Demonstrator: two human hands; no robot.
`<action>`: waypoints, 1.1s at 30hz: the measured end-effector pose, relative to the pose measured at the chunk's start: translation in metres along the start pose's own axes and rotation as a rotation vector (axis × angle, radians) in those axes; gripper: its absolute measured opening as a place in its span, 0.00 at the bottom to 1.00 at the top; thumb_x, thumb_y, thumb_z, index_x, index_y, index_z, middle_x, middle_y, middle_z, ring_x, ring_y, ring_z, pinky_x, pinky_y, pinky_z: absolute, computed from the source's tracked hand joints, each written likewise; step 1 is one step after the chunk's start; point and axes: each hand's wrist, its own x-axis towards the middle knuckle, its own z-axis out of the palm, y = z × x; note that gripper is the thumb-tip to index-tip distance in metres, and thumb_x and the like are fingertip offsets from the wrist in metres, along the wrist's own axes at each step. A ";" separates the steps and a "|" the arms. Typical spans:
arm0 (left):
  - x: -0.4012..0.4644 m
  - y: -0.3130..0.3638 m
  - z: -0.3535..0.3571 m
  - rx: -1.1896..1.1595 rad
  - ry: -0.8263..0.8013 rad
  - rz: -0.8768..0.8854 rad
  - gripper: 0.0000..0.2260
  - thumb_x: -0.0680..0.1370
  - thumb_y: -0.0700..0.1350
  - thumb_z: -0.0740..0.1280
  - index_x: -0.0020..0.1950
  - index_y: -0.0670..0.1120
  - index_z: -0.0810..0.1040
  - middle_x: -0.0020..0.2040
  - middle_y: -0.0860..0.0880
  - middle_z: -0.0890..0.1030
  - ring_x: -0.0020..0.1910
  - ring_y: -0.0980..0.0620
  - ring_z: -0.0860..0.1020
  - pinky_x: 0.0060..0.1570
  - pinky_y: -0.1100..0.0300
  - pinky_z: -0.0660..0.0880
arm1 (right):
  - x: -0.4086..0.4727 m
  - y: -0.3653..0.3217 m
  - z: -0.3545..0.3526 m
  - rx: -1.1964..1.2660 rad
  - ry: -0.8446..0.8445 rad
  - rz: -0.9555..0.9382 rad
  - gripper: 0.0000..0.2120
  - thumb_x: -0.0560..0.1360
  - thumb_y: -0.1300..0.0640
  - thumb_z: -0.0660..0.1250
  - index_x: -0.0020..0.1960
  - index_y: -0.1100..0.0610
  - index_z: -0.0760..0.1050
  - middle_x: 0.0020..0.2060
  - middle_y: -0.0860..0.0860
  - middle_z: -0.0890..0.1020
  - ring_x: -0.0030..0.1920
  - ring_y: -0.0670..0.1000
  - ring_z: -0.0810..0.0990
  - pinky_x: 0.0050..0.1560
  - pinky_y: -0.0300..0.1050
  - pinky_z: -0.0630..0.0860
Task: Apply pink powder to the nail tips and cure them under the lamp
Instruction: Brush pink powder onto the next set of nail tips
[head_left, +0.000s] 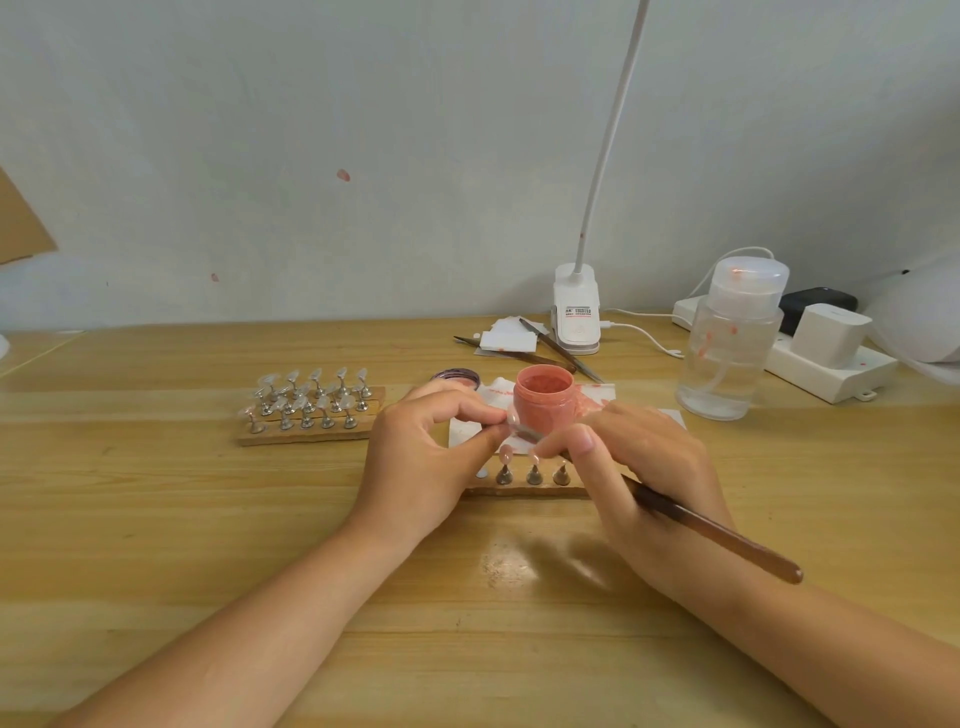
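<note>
A clear nail tip is pinched in the left hand, the grip clamped on it just in front of the open pink powder jar. The right hand grips a brown brush, its head touching that tip. Below the hands a wooden strip carries three stands, two with pink tips. Left on the surface a rack holds many clear tips. Behind the jar lie its lid, tweezers and a white clip lamp; to the right stand a pump bottle and a power strip.
</note>
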 end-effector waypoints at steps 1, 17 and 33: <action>0.000 0.000 0.000 0.001 0.000 0.006 0.11 0.66 0.36 0.74 0.34 0.52 0.80 0.36 0.59 0.78 0.42 0.66 0.76 0.46 0.76 0.67 | 0.000 0.000 0.000 -0.016 -0.003 0.001 0.21 0.79 0.49 0.54 0.40 0.55 0.81 0.33 0.46 0.81 0.37 0.42 0.77 0.38 0.39 0.70; 0.001 0.002 -0.001 0.020 -0.024 -0.037 0.06 0.67 0.38 0.74 0.35 0.48 0.80 0.35 0.54 0.78 0.38 0.57 0.75 0.43 0.75 0.66 | -0.001 -0.001 -0.001 0.026 -0.011 0.056 0.20 0.78 0.49 0.55 0.39 0.56 0.81 0.31 0.45 0.80 0.35 0.43 0.77 0.37 0.42 0.72; -0.001 0.007 -0.002 -0.032 -0.066 -0.040 0.05 0.69 0.41 0.72 0.36 0.49 0.78 0.23 0.63 0.73 0.23 0.60 0.64 0.26 0.75 0.61 | 0.001 -0.003 -0.001 0.126 0.003 0.134 0.19 0.77 0.53 0.56 0.39 0.60 0.81 0.36 0.47 0.81 0.38 0.47 0.79 0.39 0.42 0.72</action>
